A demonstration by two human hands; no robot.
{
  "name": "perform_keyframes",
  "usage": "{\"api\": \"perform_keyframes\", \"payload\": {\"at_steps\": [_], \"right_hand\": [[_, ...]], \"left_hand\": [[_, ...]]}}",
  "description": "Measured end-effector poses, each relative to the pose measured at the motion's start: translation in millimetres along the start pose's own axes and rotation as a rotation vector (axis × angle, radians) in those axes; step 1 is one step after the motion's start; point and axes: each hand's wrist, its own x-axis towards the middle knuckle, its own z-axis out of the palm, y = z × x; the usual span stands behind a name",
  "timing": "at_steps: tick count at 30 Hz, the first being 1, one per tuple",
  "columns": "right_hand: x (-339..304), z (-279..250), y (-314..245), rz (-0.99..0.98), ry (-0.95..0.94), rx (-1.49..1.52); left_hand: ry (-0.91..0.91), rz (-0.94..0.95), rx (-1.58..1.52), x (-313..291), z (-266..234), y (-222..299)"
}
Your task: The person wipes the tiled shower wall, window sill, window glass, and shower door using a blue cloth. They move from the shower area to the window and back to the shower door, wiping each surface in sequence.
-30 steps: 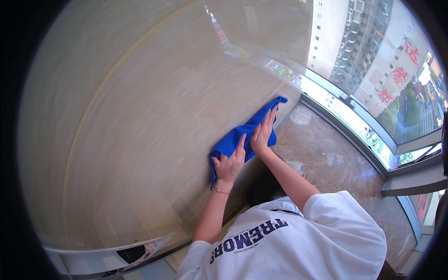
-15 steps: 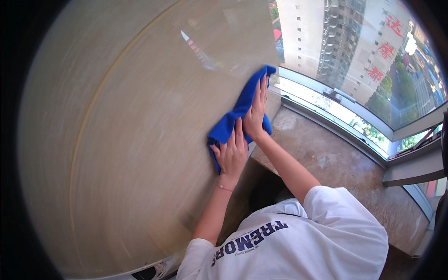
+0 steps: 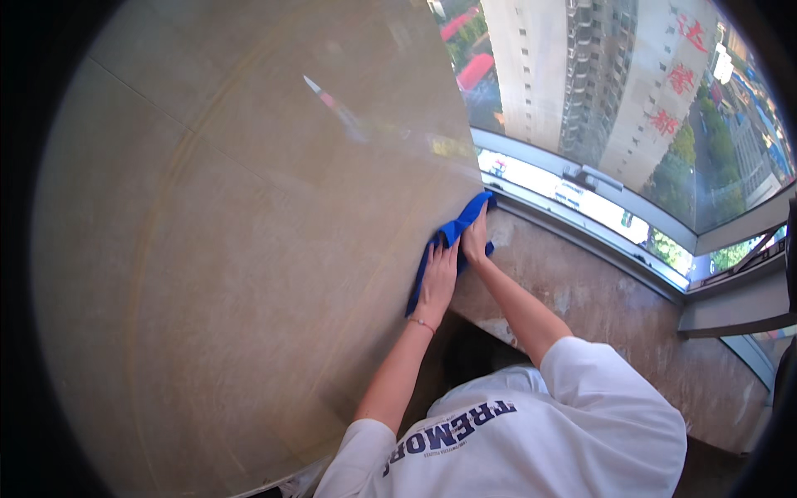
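Observation:
A blue cloth (image 3: 454, 231) lies against the glossy beige wall (image 3: 274, 249), close to the corner where the wall meets the stone window ledge (image 3: 564, 266). My left hand (image 3: 440, 275) presses flat on the cloth's lower part, with its fingers stretched upward. Higher and to its right, my right hand (image 3: 476, 238) also rests on the cloth with straight fingers. Folds of cloth stick out past the fingertips and beside both hands. The left thumb is hard to make out.
On the right runs a metal window frame (image 3: 531, 178) with a handle (image 3: 599, 176); tall buildings and trees show through the glass. The ledge's front edge borders a dark gap below my arms. A curved metal piece (image 3: 735, 319) juts out at far right.
Both hands have slid the cloth down the wall and toward the corner by the ledge. The cloth now looks narrower, and more of the wall above it shows.

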Motion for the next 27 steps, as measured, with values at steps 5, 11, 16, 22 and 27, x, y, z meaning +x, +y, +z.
{"api": "perform_keyframes", "payload": {"at_steps": [5, 11, 16, 22, 27], "right_hand": [[41.1, 6.8, -113.2, -0.318, 0.132, 0.055], [110.5, 1.5, -340.2, -0.812, 0.261, 0.057], [101.2, -5.1, -404.4, -1.059, 0.182, 0.061], [36.5, 7.3, -306.8, -0.962, 0.126, 0.035], [42.2, 16.6, -325.5, -0.883, 0.226, 0.105]], "left_hand": [[0.273, -0.197, 0.264, 24.6, -83.6, -13.0], [0.683, -0.529, 0.399, 74.8, -248.2, -52.5], [0.713, -0.547, 0.475, 74.6, -266.6, -63.1], [0.556, -0.432, 0.566, 10.7, -173.1, -50.1], [0.601, -0.481, 0.380, 10.0, -228.8, -58.9]]}}
